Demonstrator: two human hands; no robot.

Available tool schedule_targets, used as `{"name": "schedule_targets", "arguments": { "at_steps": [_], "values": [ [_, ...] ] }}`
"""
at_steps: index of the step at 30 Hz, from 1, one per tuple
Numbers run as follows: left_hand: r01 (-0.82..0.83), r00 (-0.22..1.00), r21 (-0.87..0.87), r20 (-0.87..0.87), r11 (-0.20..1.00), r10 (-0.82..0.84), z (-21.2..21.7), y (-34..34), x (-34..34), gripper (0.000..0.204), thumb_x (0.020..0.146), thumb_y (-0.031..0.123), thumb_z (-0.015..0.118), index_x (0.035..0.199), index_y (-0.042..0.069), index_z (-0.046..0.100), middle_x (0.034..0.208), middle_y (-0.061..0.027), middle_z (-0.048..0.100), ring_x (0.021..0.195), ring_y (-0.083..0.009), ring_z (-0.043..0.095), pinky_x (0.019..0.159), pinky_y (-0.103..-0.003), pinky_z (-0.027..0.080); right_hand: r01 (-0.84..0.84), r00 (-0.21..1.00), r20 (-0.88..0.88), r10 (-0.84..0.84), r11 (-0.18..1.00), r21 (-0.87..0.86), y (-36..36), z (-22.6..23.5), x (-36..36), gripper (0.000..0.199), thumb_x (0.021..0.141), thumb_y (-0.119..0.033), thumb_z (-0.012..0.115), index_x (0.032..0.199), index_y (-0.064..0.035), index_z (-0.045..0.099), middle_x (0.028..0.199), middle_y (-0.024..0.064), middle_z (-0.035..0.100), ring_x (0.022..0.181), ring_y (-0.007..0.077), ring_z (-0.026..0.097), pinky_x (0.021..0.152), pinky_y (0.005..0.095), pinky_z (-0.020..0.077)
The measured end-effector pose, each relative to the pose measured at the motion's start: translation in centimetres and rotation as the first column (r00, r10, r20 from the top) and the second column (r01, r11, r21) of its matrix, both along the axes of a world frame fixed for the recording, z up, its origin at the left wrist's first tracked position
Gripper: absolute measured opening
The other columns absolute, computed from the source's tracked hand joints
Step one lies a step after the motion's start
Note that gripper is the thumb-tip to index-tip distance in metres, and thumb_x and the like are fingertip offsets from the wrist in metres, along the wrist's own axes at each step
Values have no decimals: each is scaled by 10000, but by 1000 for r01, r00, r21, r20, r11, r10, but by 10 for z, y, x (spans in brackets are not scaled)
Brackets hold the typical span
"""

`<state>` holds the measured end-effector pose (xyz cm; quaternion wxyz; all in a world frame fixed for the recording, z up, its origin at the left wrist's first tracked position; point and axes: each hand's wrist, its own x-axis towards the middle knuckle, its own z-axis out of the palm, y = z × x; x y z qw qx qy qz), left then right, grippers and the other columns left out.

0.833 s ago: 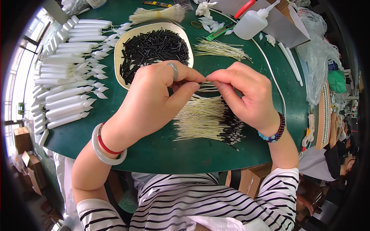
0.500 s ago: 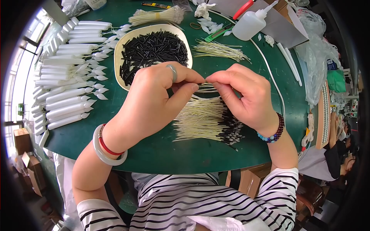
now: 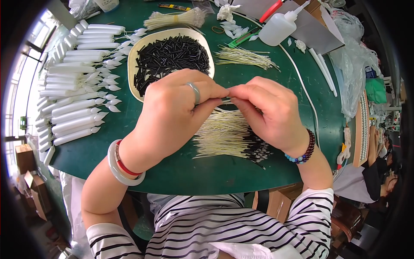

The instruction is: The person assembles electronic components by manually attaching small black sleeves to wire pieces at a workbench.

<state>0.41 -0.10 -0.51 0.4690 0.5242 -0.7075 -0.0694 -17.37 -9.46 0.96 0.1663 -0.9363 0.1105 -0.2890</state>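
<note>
My left hand (image 3: 174, 105) and my right hand (image 3: 271, 108) meet fingertip to fingertip just right of the bowl. Both pinch with thumb and forefinger, and whatever lies between the tips is too small or hidden to make out. Below them is a wide layer of thin pale yellow wires (image 3: 220, 134), their right ends covered by black sleeves (image 3: 258, 149). Behind the left hand, a cream bowl (image 3: 210, 60) is full of short black tubes (image 3: 172, 54); the hand hides part of its near side.
White candle-shaped sticks (image 3: 75, 112) with flame-shaped tips line the left. Toward the back lie a loose wire bundle (image 3: 246, 57), a tied bundle (image 3: 177, 18), a green cutter (image 3: 243, 38) and a white squeeze bottle (image 3: 278, 28). A white cable (image 3: 304, 84) runs down the right.
My fingertips have come together, closing the small gap between them. The right hand has shifted slightly left, and the left hand has turned a little. The bowl and wires stay put.
</note>
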Motion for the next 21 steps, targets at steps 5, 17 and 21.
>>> {"name": "schedule_targets", "arguments": {
  "at_steps": [5, 17, 21],
  "values": [
    [-92, 996, 33, 7, 995, 92, 3, 1, -3, 206, 689, -70, 708, 875, 16, 694, 758, -82, 659, 688, -165, 646, 616, -249, 524, 34, 999, -15, -31, 968, 250, -1, 1, -2, 273, 782, -99, 695, 1029, -22, 606, 877, 134, 642, 722, 314, 613, 678, 386, 496],
    [-99, 995, 57, 28, 993, 98, 4, 2, -3, 214, 695, -23, 742, 901, 12, 696, 757, -81, 670, 684, -166, 653, 589, -252, 509, -12, 997, -72, 20, 994, 108, -11, 5, -10, 77, 787, -78, 675, 848, -34, 662, 673, 70, 570, 622, 238, 563, 589, 329, 443],
    [-49, 995, 119, -84, 992, 59, 5, 0, -2, 190, 706, -43, 722, 887, 5, 696, 774, -87, 671, 699, -170, 649, 607, -255, 509, -18, 1000, 21, 16, 993, 118, -10, 4, -9, 124, 766, -11, 678, 888, -34, 678, 652, 64, 558, 548, 210, 536, 476, 298, 418]
  ]
}}
